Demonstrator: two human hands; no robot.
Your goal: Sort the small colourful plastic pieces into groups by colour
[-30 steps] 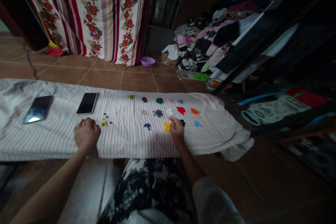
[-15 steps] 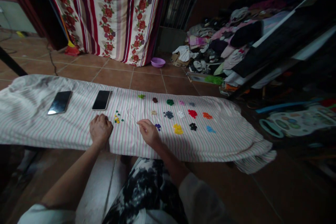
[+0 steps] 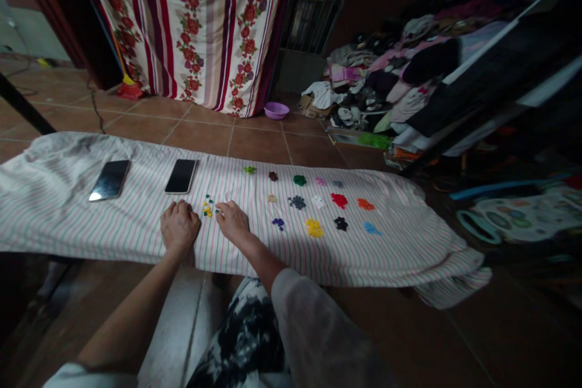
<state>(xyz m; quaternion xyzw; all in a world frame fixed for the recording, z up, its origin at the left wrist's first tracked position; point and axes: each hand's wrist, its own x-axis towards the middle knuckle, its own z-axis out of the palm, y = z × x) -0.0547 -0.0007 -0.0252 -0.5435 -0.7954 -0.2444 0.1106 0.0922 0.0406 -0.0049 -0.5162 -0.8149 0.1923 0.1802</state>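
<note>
- As half a second went by, my right hand (image 3: 233, 222) slid left, from beside the purple bits (image 3: 278, 224) to the yellow and green bits (image 3: 208, 212).
- That put my fingers at this small mixed bunch, away from the one-colour piles (image 3: 314, 228) off to their right.
- The yellow and green bits lay on the stripy cloth (image 3: 273, 257), just left of my right fingertips, between my two hands.
- My right thumb and fingers were bent almost together, but I couldn't tell if they had hold of a bit.
- My left hand (image 3: 180, 224) rested palm down just left of the bunch, fingers a little curled; I couldn't see under it.
- Two phones (image 3: 180, 176) lay past my left hand. I couldn't read any names or words anywhere.
</note>
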